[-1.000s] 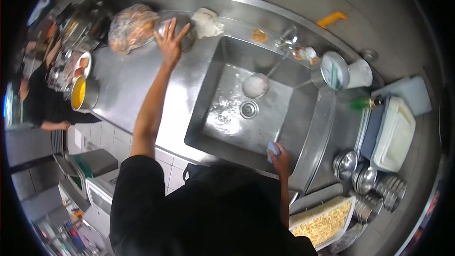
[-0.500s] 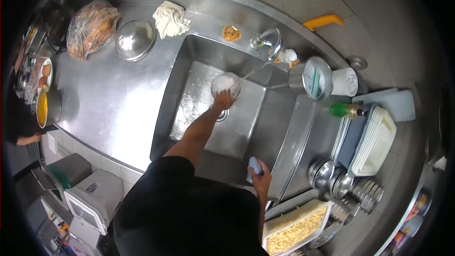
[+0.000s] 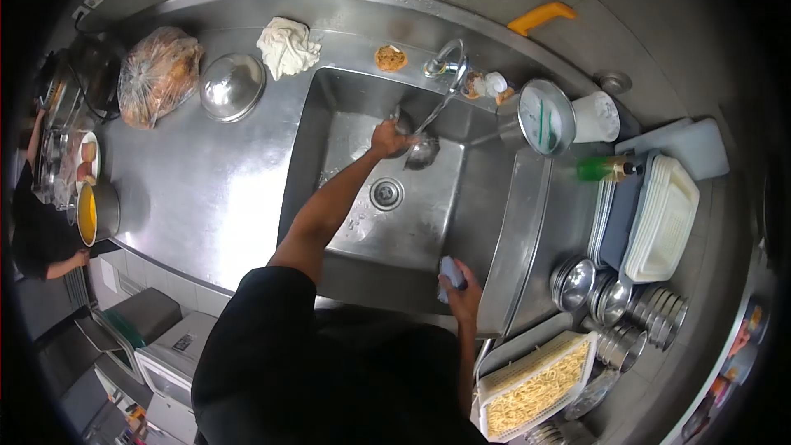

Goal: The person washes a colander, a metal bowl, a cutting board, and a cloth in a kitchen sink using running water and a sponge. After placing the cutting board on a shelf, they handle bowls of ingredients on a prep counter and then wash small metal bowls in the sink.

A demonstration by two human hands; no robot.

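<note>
My left hand (image 3: 390,140) reaches into the steel sink (image 3: 354,231) and grips the rim of a round bowl (image 3: 404,121). The bowl is tilted up near the stream from the faucet (image 3: 449,66); its outline is partly smeared and covered by my fingers. A dark round shape (image 3: 423,153) shows beside it, and I cannot tell whether that is part of the bowl or its reflection. Over the sink's near right corner, my right hand (image 3: 466,292) is closed around a pale blue-grey sponge (image 3: 450,278).
On the left counter lie a domed lid (image 3: 233,87), a bagged item (image 3: 161,76) and a white cloth (image 3: 287,47). To the right are a green bottle (image 3: 600,169), stacked trays (image 3: 666,218), steel bowls (image 3: 575,280) and a basket of fries (image 3: 540,395). A co-worker (image 3: 41,227) stands at far left.
My left hand has moved up the sink and tipped the bowl, which lay flat with water in it before. The drain is now uncovered. My right hand still holds the sponge.
</note>
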